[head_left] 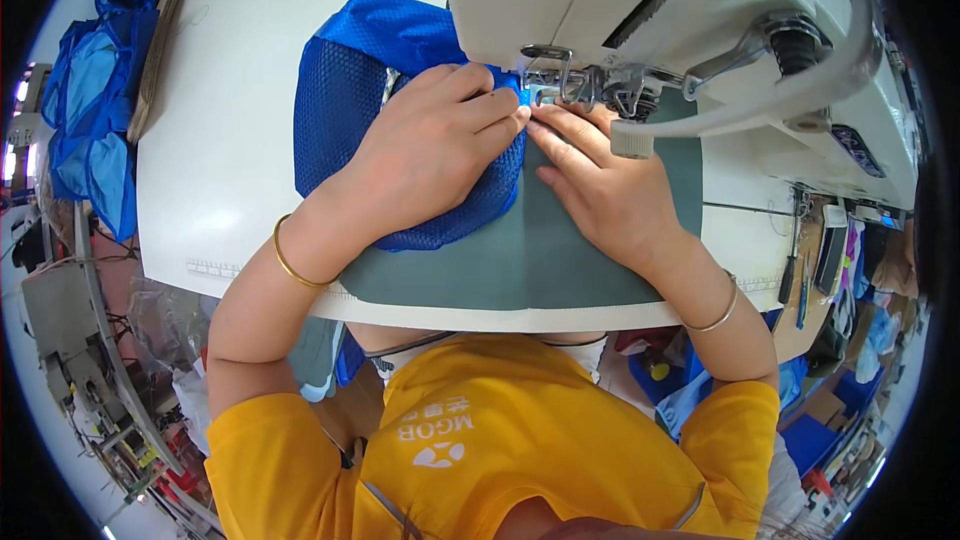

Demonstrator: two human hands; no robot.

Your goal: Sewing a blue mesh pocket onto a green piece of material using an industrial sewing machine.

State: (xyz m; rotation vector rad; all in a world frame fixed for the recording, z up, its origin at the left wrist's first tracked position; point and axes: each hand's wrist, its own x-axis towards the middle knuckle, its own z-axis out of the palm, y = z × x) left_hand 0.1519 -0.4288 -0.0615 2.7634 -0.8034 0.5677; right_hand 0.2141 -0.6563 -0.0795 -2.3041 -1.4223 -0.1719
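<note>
The sewing machine (700, 30) stands at the far right of the table (220, 140), its presser foot (560, 90) hanging over the mat (560, 260) that lies at the near edge. The mesh fabric (350, 110) lies on the mat's left part and reaches under the foot. The left hand (430, 155) rests on the fabric; the right hand (600, 190) lies flat on the mat just beside it (fingertips meeting before the foot). A fabric pile (90, 120) hangs off the table's far left.

Garment workshop: sewing machine (700, 10), fabric piles (90, 110)
</note>
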